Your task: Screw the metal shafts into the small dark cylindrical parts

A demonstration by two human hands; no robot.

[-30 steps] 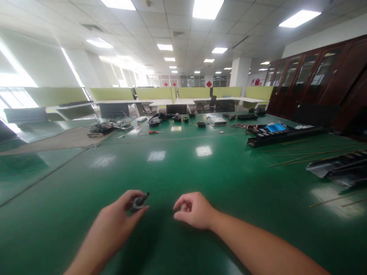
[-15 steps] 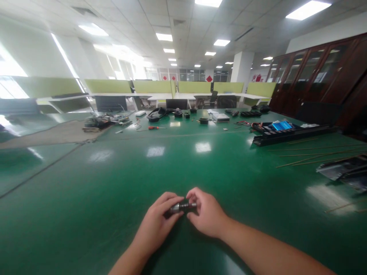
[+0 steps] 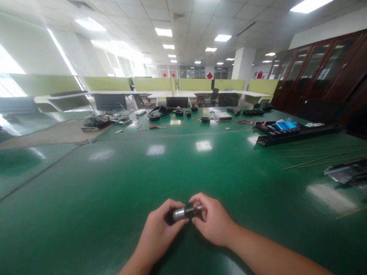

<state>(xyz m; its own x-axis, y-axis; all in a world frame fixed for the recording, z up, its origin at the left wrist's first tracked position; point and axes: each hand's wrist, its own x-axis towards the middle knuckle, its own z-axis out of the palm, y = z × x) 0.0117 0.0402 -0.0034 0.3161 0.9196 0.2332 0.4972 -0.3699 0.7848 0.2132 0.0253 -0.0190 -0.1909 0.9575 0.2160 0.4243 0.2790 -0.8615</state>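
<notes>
Low in the middle of the view, my left hand (image 3: 160, 227) is closed around a small silver metal cylinder with a thin, dark, stepped shaft (image 3: 179, 214). Its thumb lies along the near side and its fingers curl over the far side. The shaft points right, tilted slightly upward. At that end, my right hand (image 3: 213, 219) curls its fingers and thumb about the shaft tip; how firmly they touch it is hard to see. Both hands are just over the green table (image 3: 114, 183). The cylinder's exact kind does not show.
Along the far side lie an orange-handled screwdriver (image 3: 154, 126), black goggles (image 3: 157, 113), small black boxes (image 3: 205, 120) and a white box (image 3: 223, 116). To the right are a long black tray (image 3: 298, 134), thin rods (image 3: 318, 156) and dark metal parts (image 3: 346, 170). Electronic scraps (image 3: 106, 119) sit far left.
Both hands have shifted slightly right and down in the view with the metal cylinder. More of its silver body shows now, and its shaft end tilts further up.
</notes>
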